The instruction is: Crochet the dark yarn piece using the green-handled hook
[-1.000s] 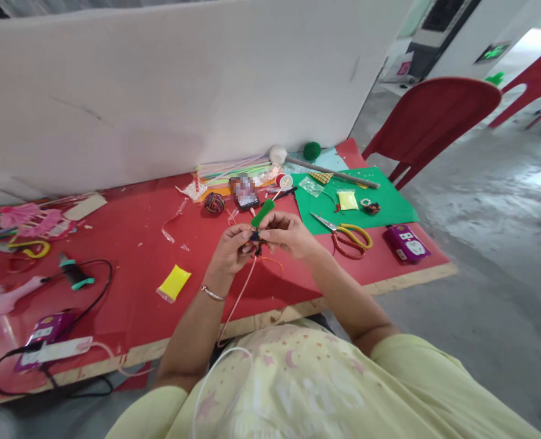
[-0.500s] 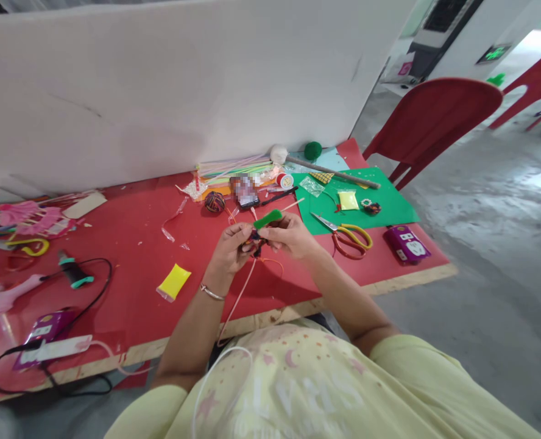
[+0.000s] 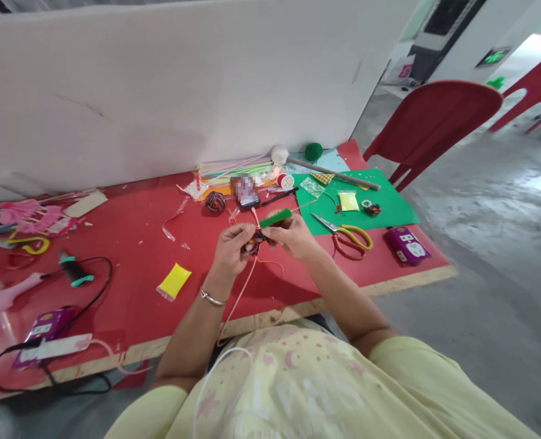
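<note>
Close together above the red table covering, my two hands work at a small dark multicoloured yarn piece (image 3: 254, 245), partly hidden by fingers. My left hand (image 3: 233, 246) is closed, pinching the piece between thumb and fingers. My right hand (image 3: 293, 235) is closed round a green-handled tool (image 3: 276, 218) that looks like a crochet hook; a thin shaft extends beyond the handle towards the upper right. Its working tip cannot be made out. Beyond my hands lies a multicoloured yarn ball (image 3: 215, 202), with an orange strand near it. A pink cord (image 3: 242, 293) hangs below my hands.
Scissors (image 3: 350, 238) and a purple socket box (image 3: 406, 245) lie on the right. A phone (image 3: 245, 191), thread spool (image 3: 284, 180) and pipe cleaners (image 3: 234, 166) lie behind. On the left are a yellow packet (image 3: 174, 281), a glue gun (image 3: 14, 292) and black cables.
The green-handled tool has shifted slightly right and tilted in my right hand, and its thin shaft now shows more clearly. My left hand keeps its pinch on the yarn piece.
</note>
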{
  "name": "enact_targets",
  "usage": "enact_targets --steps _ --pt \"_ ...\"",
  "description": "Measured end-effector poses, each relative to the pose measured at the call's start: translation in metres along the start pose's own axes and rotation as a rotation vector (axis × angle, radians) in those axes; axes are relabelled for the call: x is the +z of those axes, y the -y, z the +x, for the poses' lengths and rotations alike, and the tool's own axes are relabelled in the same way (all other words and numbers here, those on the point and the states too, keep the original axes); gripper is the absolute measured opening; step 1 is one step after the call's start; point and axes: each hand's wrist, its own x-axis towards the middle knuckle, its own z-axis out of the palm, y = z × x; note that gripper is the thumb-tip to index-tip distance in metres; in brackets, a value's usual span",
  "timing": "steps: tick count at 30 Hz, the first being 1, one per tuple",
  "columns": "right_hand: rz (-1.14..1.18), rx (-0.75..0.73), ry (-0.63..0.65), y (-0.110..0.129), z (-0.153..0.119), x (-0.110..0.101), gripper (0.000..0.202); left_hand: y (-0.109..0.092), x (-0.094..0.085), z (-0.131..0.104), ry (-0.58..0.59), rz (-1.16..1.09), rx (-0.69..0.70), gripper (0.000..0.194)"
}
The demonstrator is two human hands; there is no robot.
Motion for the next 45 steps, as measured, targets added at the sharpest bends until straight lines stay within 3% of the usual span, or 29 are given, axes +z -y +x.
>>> enact_targets --steps 10,12,16,18,24,32,36,40,45 --pt "-0.103 -0.029 0.060 0.001 -0.004 0.000 0.032 -0.002 -0.004 0.000 -0.018 0.155 0.036 0.034" --pt "-0.124 -0.020 0.119 0.007 -0.004 -0.004 0.036 -0.005 -0.007 0.000 -0.015 0.222 0.052 0.034" --pt "-0.149 0.168 0.247 0.018 -0.003 -0.011 0.039 -0.021 -0.009 0.003 0.104 0.455 0.077 0.030" --pt "-0.144 0.185 0.214 0.018 -0.004 -0.008 0.044 -0.028 -0.007 0.005 0.094 0.420 0.066 0.031" --pt "-0.128 -0.160 -0.085 0.004 -0.012 0.010 0.049 -0.027 0.004 0.005 0.005 0.115 0.018 0.036" --pt "-0.299 -0.290 -0.171 -0.012 -0.021 0.014 0.043 -0.005 0.007 -0.001 -0.185 0.319 0.330 0.025" --pt "-0.391 -0.401 -0.232 -0.017 -0.020 0.015 0.041 -0.005 0.013 0.000 -0.225 0.306 0.277 0.027" --pt "-0.066 -0.139 -0.107 -0.018 -0.005 0.003 0.052 -0.017 0.014 0.001 -0.176 0.165 0.093 0.026" --pt "0.081 0.205 0.278 -0.007 0.016 -0.025 0.056 -0.037 0.006 -0.002 0.095 0.297 -0.092 0.025"
